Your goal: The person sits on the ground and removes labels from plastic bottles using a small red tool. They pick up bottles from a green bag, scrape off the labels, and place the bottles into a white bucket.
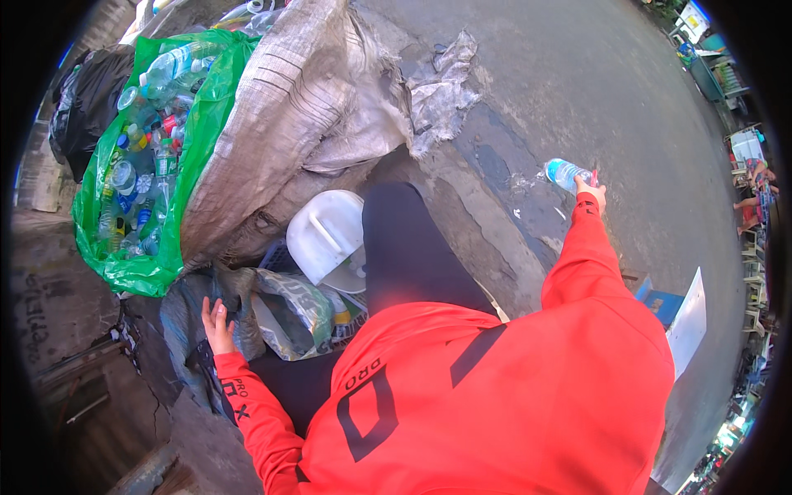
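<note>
My right hand [592, 193] is stretched out to the far right over the pavement, closed around a clear plastic bottle [566, 174] with a blue label. The bottle lies nearly sideways, its far end pointing left; a small red bit shows beside my fingers. My left hand [218, 325] hovers at the lower left with its fingers apart and nothing in them. Just beyond it stands a green plastic bag [216, 140], its mouth wide, full of plastic bottles [165, 161]. Between my hands, by my knee, is a white plastic piece with a raised handle [318, 235].
A large, worn woven sack [272, 115] leans right of the green bag. Behind the bag sits a black plastic bag [92, 103]. Crumpled printed sacks [285, 309] lie by my left leg. Wet, cracked pavement [495, 165] runs ahead; a blue and white board [686, 322] stands at right.
</note>
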